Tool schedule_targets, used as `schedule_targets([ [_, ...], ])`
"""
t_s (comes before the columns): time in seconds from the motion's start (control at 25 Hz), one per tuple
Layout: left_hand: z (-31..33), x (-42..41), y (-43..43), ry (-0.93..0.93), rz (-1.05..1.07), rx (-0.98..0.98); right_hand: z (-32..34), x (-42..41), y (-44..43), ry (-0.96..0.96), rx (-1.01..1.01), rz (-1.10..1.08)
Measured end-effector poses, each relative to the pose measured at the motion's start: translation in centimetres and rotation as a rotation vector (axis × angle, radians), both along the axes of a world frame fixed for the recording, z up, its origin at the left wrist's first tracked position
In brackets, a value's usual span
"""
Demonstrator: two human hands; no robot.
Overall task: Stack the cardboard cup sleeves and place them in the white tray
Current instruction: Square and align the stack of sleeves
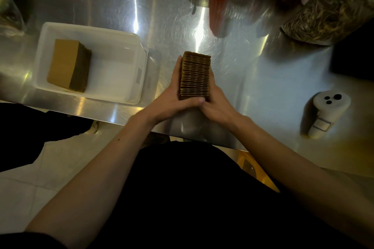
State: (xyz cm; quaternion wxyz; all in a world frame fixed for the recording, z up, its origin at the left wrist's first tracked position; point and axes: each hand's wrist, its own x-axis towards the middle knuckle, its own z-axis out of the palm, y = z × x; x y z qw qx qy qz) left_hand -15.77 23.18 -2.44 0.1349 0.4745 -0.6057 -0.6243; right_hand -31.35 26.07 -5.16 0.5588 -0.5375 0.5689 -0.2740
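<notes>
Head view: both hands clamp one stack of cardboard sleeves (194, 76) on the bench (263, 79), left hand (174, 101) and right hand (215, 100) pressing its flanks, long axis running away from the person. White tray (141, 54) lies to the left, nearer the left hand, holding one stack (67, 64) already. Stacks: two; trays: one

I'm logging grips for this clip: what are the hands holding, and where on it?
Both hands hold a stack of cardboard sleeves: left hand along its left side, right hand along its right, thumbs meeting at the near end.
</notes>
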Motion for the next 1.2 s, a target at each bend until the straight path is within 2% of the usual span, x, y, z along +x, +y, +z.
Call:
schedule_targets([
  [0.08, 0.2, 1.1, -1.0, -0.091, -0.188, -0.054, -0.2, -0.3, -0.2, 0.031, -0.016, 0.034],
  [0.16, 0.2, 1.3, -1.6, -0.163, -0.251, -0.140, -0.3, -0.5, -0.4, 0.050, -0.054, 0.058],
  [0.28, 0.1, 1.2, -1.8, -0.213, -0.190, -0.255, -0.2, -1.0, -0.6, 0.068, -0.101, 0.095],
  [0.44, -0.4, 1.7, -1.7, -0.181, -0.155, -0.285, 0.2, -2.1, -0.8, 0.102, -0.114, 0.151],
  [0.72, 0.5, 0.8, -1.1, -0.121, -0.180, -0.328, 0.0, -3.7, -2.0, 0.201, -0.125, 0.250],
  [0.84, 0.6, 0.6, -1.2, -0.128, -0.164, -0.267, 0.3, -3.8, -2.2, 0.239, -0.128, 0.261],
  [1.2, -0.2, 1.3, -1.5, -0.173, -0.246, -0.416, 0.4, -3.7, -2.6, 0.273, -0.143, 0.304],
])
